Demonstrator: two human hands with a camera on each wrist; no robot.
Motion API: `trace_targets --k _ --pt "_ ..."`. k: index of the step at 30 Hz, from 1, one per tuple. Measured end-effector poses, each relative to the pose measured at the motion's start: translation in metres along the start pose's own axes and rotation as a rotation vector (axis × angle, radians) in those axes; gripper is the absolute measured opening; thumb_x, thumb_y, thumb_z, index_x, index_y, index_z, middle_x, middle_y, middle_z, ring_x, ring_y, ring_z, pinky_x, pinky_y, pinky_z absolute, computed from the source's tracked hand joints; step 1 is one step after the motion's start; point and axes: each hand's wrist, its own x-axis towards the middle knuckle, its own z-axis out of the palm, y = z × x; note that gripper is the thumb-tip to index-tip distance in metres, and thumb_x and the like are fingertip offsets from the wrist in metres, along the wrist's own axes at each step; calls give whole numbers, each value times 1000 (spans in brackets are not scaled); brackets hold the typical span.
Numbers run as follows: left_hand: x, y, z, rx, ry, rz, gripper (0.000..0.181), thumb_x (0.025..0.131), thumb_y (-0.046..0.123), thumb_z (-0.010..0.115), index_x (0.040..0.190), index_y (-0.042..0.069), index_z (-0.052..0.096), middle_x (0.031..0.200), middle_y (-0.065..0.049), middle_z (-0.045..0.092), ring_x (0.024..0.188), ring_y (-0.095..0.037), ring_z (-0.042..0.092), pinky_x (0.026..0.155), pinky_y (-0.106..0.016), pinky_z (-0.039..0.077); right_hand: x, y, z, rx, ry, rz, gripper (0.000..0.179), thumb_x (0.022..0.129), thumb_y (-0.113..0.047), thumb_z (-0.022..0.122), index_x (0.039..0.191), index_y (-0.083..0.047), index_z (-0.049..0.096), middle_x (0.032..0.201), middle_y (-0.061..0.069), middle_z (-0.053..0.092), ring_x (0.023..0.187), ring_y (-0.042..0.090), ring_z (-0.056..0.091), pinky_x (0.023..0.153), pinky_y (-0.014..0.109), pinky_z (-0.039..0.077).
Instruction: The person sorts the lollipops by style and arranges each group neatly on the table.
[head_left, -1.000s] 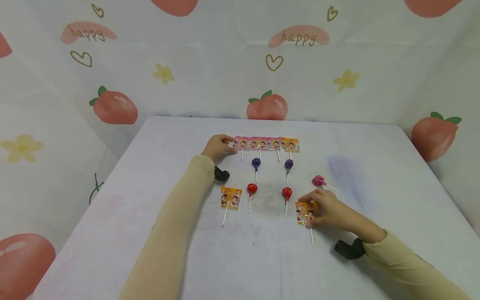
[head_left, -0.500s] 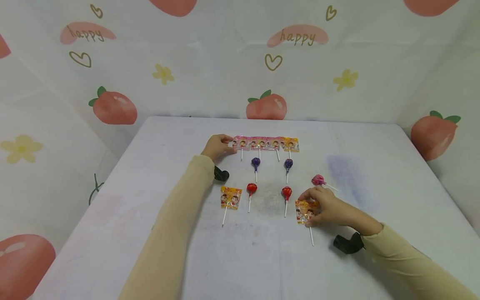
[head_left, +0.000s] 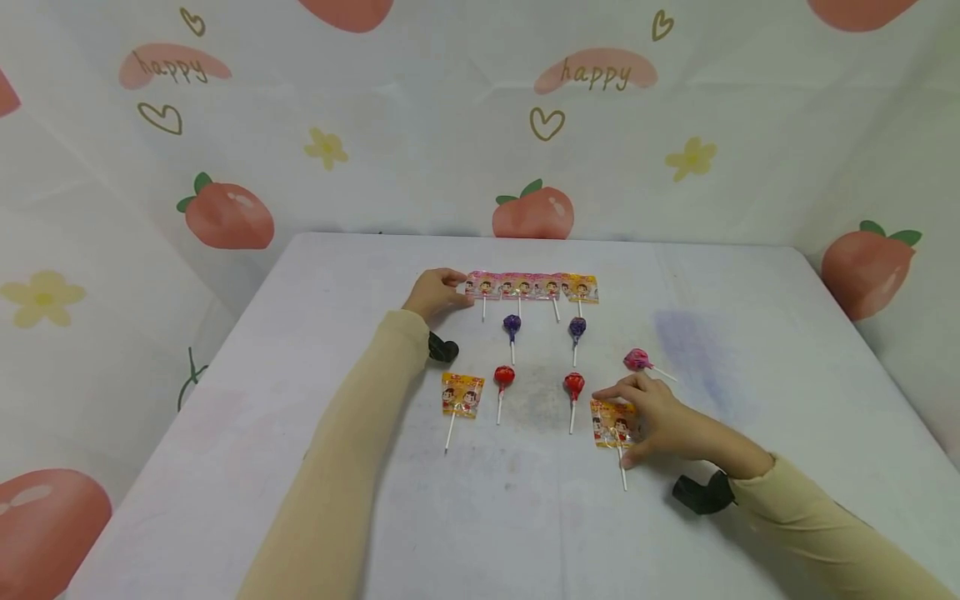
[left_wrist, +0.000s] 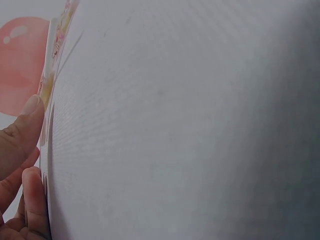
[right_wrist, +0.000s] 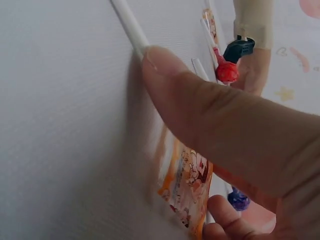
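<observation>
My left hand [head_left: 437,293] touches the left end of a row of flat-wrapped lollipops, beside the leftmost pink-wrapped lollipop [head_left: 483,286]. In the left wrist view, its thumb [left_wrist: 27,117] meets the wrapper's edge. My right hand [head_left: 666,421] holds an orange-wrapped lollipop [head_left: 611,426] lying on the table. Its thumb [right_wrist: 172,75] presses against the white stick in the right wrist view, and its other fingers reach the wrapper's far side. A second orange-wrapped lollipop [head_left: 462,396] lies near my left forearm.
Another orange-wrapped lollipop [head_left: 581,288] ends the row. Below it lie two purple lollipops, one of them this purple lollipop [head_left: 512,323], then a left red lollipop [head_left: 504,377] and a right red lollipop [head_left: 573,384]. A pink lollipop [head_left: 637,360] lies sideways beyond my right hand.
My right thumb has slid from the wrapper's lower edge down to the stick, widening the spread of the hand. The left hand and the other lollipops have stayed in place.
</observation>
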Motion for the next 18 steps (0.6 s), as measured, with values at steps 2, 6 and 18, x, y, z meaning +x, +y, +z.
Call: trace_targets --k 2,6,18 --pt "0 0 0 -3 -2 -4 50 80 18 80 127 12 62 125 -9 57 114 -24 50 105 -38 38 0 0 0 4 2 -5 82 59 -35 91 130 -13 57 116 13 46 104 31 41 80 37 36" --pt "0 0 0 -8 -6 -11 51 80 17 80 127 12 62 127 -9 57 115 -24 49 106 -38 38 1 1 -1 33 -5 -5 78 60 -33 91 127 -15 57 119 14 47 106 32 40 82 39 37" --pt "-2 0 -1 -24 2 9 50 80 15 80 126 10 62 125 -10 58 113 -24 50 105 -38 39 12 4 -6 91 -70 47 61 65 -27 89 117 -19 59 117 10 49 111 31 40 89 47 40"
